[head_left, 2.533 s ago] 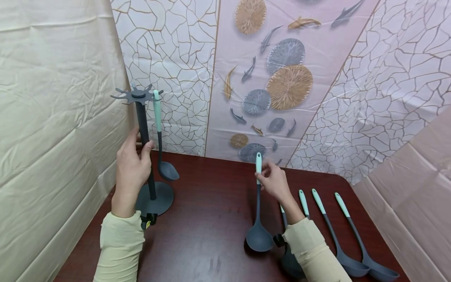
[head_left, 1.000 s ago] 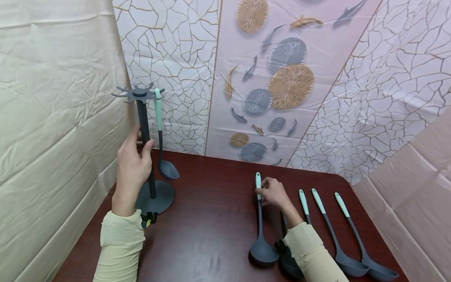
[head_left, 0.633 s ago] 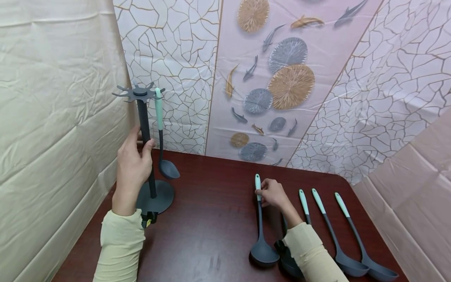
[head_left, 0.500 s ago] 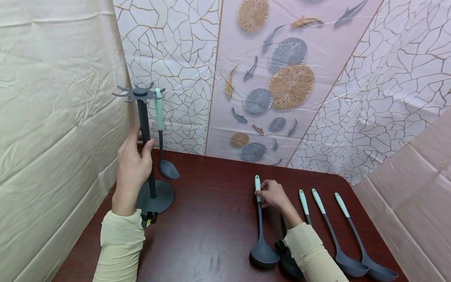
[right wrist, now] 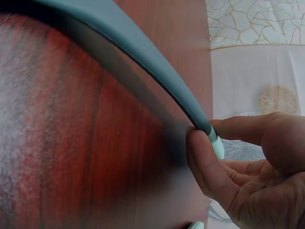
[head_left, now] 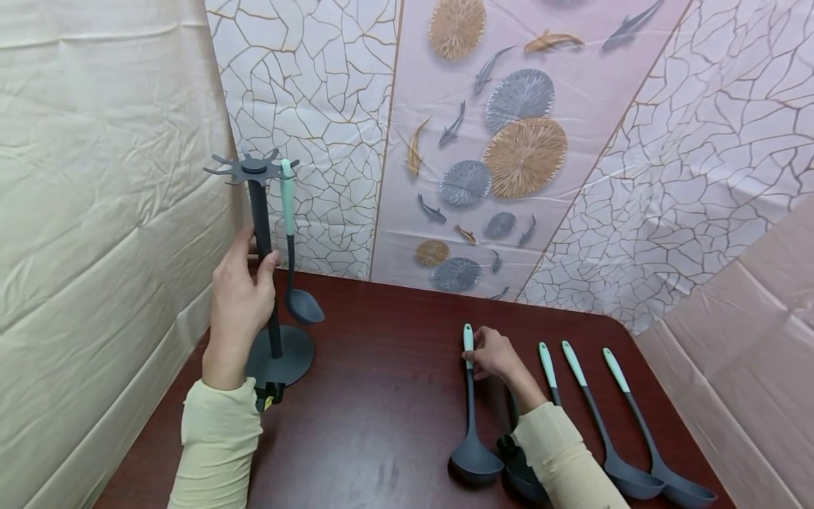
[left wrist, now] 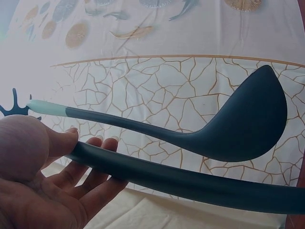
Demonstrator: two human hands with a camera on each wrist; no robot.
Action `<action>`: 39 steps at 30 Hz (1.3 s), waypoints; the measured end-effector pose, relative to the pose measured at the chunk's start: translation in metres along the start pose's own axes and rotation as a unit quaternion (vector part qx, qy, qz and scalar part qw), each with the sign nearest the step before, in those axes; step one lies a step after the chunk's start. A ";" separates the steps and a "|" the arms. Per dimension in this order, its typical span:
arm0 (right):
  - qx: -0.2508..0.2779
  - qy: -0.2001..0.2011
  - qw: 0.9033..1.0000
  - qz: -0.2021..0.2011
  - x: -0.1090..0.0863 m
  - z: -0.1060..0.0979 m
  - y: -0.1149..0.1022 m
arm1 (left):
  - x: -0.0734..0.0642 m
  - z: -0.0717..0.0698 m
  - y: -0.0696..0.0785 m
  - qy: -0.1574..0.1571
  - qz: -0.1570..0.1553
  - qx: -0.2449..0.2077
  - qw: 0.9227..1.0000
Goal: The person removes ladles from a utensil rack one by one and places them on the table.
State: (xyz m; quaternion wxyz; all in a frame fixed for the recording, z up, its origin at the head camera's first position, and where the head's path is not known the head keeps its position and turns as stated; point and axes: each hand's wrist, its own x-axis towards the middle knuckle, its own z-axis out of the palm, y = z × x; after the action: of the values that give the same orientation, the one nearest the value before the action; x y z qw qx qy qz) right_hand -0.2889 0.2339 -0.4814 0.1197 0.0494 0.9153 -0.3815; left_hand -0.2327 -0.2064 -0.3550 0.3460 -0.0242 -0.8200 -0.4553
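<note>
My left hand (head_left: pixel 244 297) grips the dark post of a utensil stand (head_left: pixel 259 212), fingers behind and thumb in front. A ladle (left wrist: pixel 248 119) with a mint handle hangs by its top from one of the stand's hooks, bowl down. Near the table's middle right, my right hand (head_left: pixel 496 353) pinches the mint handle of another ladle (head_left: pixel 473 456) between thumb and fingers. That ladle's grey bowl is low, close over the table, and its handle tilts up. In the right wrist view its dark shaft (right wrist: pixel 157 67) arcs above the tabletop, with the thumb and fingers at the handle.
Several more ladles lie to the right on the dark red table (head_left: pixel 381 396), among them one ladle (head_left: pixel 629 481) and an outermost ladle (head_left: pixel 680 488). Another ladle (head_left: pixel 524 477) is partly hidden under the right forearm. Patterned cloth (head_left: pixel 318 106) hangs behind; pale cloth (head_left: pixel 114 212) hangs at left.
The right hand and the ladle in it have come down and toward me, the handle sinking lower. The left hand keeps its grip on the stand, almost unmoved.
</note>
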 end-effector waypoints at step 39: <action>-0.005 -0.016 1.000 0.018 0.004 0.003 0.008 | -0.001 -0.002 0.003 -0.003 -0.024 -0.013 1.000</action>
State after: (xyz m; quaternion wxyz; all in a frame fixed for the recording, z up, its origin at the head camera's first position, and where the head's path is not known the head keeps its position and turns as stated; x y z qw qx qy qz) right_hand -0.2905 0.2368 -0.4899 0.1414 0.0591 0.9142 -0.3751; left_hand -0.2297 -0.2064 -0.3529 0.3319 -0.0106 -0.8157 -0.4737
